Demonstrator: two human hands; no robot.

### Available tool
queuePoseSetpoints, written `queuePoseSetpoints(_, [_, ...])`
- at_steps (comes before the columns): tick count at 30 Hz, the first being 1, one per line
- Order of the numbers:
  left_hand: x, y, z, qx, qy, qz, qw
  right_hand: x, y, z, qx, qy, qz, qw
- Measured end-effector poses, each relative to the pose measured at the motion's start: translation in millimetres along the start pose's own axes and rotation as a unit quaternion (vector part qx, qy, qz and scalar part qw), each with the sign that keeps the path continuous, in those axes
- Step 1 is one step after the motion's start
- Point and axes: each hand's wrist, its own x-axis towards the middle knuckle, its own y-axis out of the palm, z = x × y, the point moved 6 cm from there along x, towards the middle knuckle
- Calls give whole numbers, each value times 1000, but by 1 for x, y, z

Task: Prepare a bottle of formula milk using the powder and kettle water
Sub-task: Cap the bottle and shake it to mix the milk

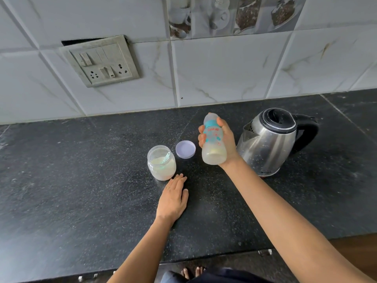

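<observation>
My right hand (224, 137) grips a capped baby bottle (213, 146) with a teal ring and red print, lifted off the counter and tilted, pale milky liquid in its lower part. My left hand (173, 198) rests flat on the black counter (81, 180), fingers straight, just in front of an open clear jar (161, 163) of white powder with a teal scoop inside. The jar's lilac lid (185, 149) lies upside down behind it. A steel kettle (269, 141) with a black lid and handle stands to the right of the bottle.
A tiled wall with a switch and socket panel (100, 61) rises behind the counter. The counter's front edge runs below my forearms, with floor and bare toes (192, 271) visible beneath.
</observation>
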Motion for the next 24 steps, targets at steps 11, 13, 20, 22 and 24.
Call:
queuePoseSetpoints(11, [0,0,-2,-2,0,-7,1000,-7,-14,5,-9,-25,-59,998])
queuePoseSetpoints(13, [1,0,-1,-1,0,-7,1000,-11,-14,-4,-60,19,-12,998])
queuePoseSetpoints(20, [1,0,0,6,1,-8,1000,-9,-11,18,7,-56,-80,995])
queuePoseSetpoints(22, [0,1,-1,8,2,-7,1000,-10,-14,13,-20,-52,-98,994])
queuePoseSetpoints(24, [1,2,0,10,4,-5,1000,-15,-15,-2,-94,-7,-70,993])
